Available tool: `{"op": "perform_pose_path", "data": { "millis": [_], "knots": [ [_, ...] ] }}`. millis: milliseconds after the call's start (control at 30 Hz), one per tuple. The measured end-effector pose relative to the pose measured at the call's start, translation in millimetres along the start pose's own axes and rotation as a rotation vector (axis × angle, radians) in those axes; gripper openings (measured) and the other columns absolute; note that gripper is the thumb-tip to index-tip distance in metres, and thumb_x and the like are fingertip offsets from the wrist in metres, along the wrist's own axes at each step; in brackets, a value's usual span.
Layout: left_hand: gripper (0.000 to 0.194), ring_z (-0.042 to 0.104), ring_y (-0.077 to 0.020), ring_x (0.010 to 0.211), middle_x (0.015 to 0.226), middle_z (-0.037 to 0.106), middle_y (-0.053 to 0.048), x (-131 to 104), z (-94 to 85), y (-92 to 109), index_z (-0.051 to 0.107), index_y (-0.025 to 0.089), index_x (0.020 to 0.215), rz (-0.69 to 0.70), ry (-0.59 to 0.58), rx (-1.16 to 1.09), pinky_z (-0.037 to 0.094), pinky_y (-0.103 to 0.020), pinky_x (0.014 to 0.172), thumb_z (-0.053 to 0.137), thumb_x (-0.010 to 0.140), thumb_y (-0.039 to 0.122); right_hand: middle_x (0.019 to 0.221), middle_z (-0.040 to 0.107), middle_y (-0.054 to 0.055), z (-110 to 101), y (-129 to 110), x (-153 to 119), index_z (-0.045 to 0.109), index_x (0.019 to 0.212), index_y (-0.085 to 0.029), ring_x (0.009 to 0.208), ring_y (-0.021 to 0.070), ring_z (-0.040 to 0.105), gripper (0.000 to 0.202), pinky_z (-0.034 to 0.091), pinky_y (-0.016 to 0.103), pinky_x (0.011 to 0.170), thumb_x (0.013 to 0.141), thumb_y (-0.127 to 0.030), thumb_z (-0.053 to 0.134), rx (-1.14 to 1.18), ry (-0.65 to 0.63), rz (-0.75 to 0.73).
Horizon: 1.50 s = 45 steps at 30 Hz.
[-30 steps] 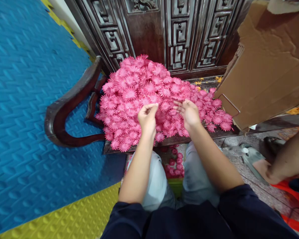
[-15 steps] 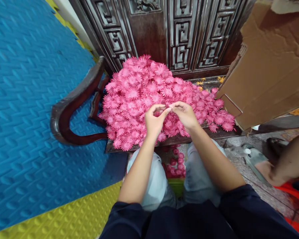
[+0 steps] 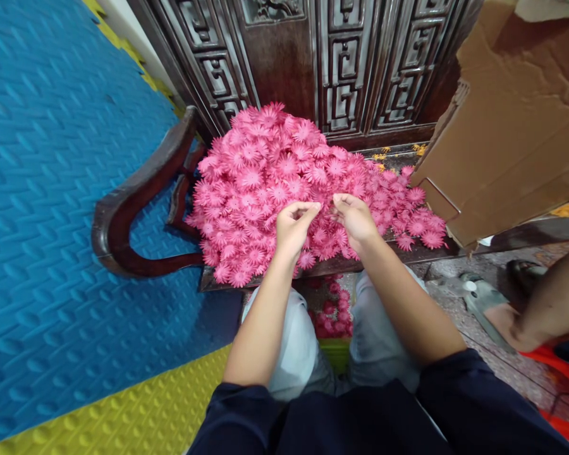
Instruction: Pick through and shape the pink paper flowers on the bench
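A large heap of pink artificial flower heads (image 3: 265, 183) lies on the dark wooden bench (image 3: 322, 268). Over its front part, my left hand (image 3: 294, 224) is closed in a pinch, thumb tip against the index finger. What sits between those fingertips, if anything, is too small to make out. A short gap to the right, my right hand (image 3: 353, 218) also has thumb and forefinger together, its other fingers curled. Whatever it pinches cannot be told against the pink petals behind.
Carved dark panels (image 3: 346, 69) form the bench back, and a curved armrest (image 3: 109, 234) stands left. A cardboard sheet (image 3: 507, 133) leans at right. Blue mat (image 3: 52, 189) covers the left side. More pink flowers (image 3: 334, 316) lie below, between my knees. Another person's foot (image 3: 502, 322) is at right.
The fingertips of both hands were touching and have now come apart, the right hand shifting slightly right. The flower heap looks the same.
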<state>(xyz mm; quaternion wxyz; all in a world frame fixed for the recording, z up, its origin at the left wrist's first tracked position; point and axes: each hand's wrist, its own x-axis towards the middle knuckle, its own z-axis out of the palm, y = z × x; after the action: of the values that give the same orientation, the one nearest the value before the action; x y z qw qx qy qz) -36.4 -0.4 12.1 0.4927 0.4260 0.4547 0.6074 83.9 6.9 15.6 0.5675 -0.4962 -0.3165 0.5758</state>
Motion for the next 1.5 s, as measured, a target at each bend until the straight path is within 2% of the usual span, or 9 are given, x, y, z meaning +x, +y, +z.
{"op": "perform_pose_path", "data": {
  "millis": [167, 300, 467, 600, 667, 767, 900, 1033, 1500],
  "knots": [
    [0.016, 0.06, -0.011, 0.068, 0.068, 0.069, 0.0, 4, -1.6, -2, 0.069, 0.018, 0.062, -0.061, -0.06, -0.085, 0.047, -0.027, 0.078, 0.081, 0.056, 0.026, 0.055, 0.052, -0.007, -1, 1, 2, 0.052, 0.068, -0.02, 0.052, 0.0066, 0.048, 0.015, 0.04, 0.02, 0.056, 0.07, -0.027, 0.066, 0.053, 0.045, 0.012],
    [0.023, 0.058, -0.0103, 0.066, 0.066, 0.065, 0.001, 8, -6.5, -5, 0.067, 0.018, 0.065, 0.009, 0.011, -0.069, 0.046, -0.025, 0.072, 0.082, 0.056, 0.033, 0.051, 0.053, -0.008, -4, -8, 4, 0.048, 0.067, -0.02, 0.048, 0.0056, 0.049, 0.013, 0.038, 0.017, 0.048, 0.076, -0.011, 0.053, 0.129, 0.119, 0.081],
    [0.015, 0.053, -0.0095, 0.065, 0.07, 0.057, 0.001, 20, -27.1, -7, 0.059, 0.018, 0.076, 0.221, 0.429, 0.074, 0.044, -0.023, 0.069, 0.061, 0.08, 0.032, 0.054, 0.052, -0.009, -14, -20, 9, 0.047, 0.072, -0.02, 0.049, 0.0047, 0.053, 0.015, 0.038, 0.015, 0.046, 0.081, -0.008, 0.044, 0.219, 0.353, 0.062],
    [0.022, 0.056, -0.0164, 0.088, 0.094, 0.059, -0.004, 26, -38.9, -7, 0.056, 0.019, 0.098, 0.304, 0.612, 0.522, 0.043, -0.032, 0.088, 0.062, 0.077, 0.018, 0.061, 0.056, -0.008, -15, -18, 10, 0.056, 0.074, -0.02, 0.051, 0.0041, 0.052, 0.004, 0.037, 0.015, 0.047, 0.076, -0.019, 0.059, 0.095, 0.262, 0.009],
    [0.033, 0.053, -0.0223, 0.103, 0.106, 0.057, -0.007, 23, -36.2, -6, 0.058, 0.022, 0.102, 0.298, 0.603, 0.731, 0.038, -0.04, 0.097, 0.067, 0.071, 0.016, 0.06, 0.056, -0.008, -10, -14, 7, 0.058, 0.072, -0.02, 0.052, 0.0045, 0.051, 0.003, 0.037, 0.016, 0.049, 0.073, -0.019, 0.061, 0.055, 0.198, 0.035],
    [0.019, 0.048, -0.0264, 0.11, 0.108, 0.057, -0.008, 12, -23.8, -3, 0.065, 0.023, 0.092, 0.388, 0.525, 0.886, 0.033, -0.044, 0.1, 0.068, 0.074, 0.026, 0.06, 0.057, -0.007, -3, -9, 3, 0.06, 0.069, -0.019, 0.053, 0.0057, 0.051, 0.003, 0.038, 0.019, 0.054, 0.07, -0.02, 0.063, 0.012, 0.104, 0.038],
    [0.014, 0.055, -0.0208, 0.09, 0.084, 0.063, -0.004, -3, -5.6, -1, 0.07, 0.023, 0.077, 0.484, 0.231, 0.821, 0.039, -0.037, 0.088, 0.063, 0.08, 0.034, 0.064, 0.06, -0.006, -1, -6, -1, 0.062, 0.067, -0.019, 0.058, 0.0069, 0.051, 0.007, 0.041, 0.023, 0.061, 0.064, -0.022, 0.068, -0.024, -0.004, -0.024],
    [0.009, 0.057, -0.0161, 0.081, 0.078, 0.063, -0.002, -8, 3.7, -4, 0.072, 0.022, 0.077, 0.447, 0.09, 0.657, 0.043, -0.03, 0.078, 0.07, 0.075, 0.03, 0.067, 0.062, -0.004, -1, -4, -1, 0.064, 0.066, -0.019, 0.064, 0.0081, 0.053, 0.01, 0.043, 0.025, 0.069, 0.063, -0.025, 0.07, -0.049, -0.076, -0.051],
    [0.004, 0.054, -0.0108, 0.067, 0.072, 0.064, 0.0, 2, -2.8, -9, 0.071, 0.018, 0.072, 0.174, 0.018, 0.264, 0.04, -0.025, 0.067, 0.069, 0.071, 0.022, 0.058, 0.061, -0.005, 2, -5, -4, 0.066, 0.062, -0.019, 0.055, 0.0065, 0.05, 0.006, 0.042, 0.024, 0.063, 0.058, -0.021, 0.07, -0.069, -0.137, -0.038]
  ]
}}
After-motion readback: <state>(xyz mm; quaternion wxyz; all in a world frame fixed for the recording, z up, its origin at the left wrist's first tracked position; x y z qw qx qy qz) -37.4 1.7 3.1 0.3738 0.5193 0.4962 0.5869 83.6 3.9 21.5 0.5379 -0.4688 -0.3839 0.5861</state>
